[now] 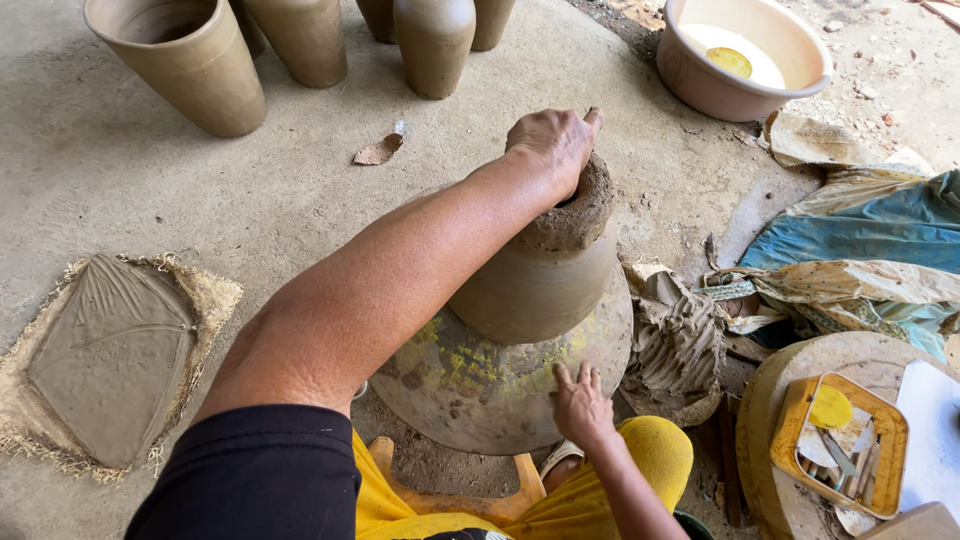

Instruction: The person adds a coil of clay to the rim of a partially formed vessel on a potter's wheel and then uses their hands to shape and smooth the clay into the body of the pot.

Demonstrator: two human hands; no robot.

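Note:
An unfired clay pot stands on a round, yellow-stained turning disc. Its top carries a rough, thick rim of fresh clay. My left hand reaches across from the lower left and pinches that rim at the far side, fingers curled into the mouth. My right hand lies flat on the disc's near edge, fingers spread, holding nothing. My yellow-clad knees sit under the disc.
Several tall clay vessels stand at the back. A pink basin with water and a yellow lid sits at the back right. A flat clay slab lies on a mat at left. A yellow tool tray and crumpled cloths are at right.

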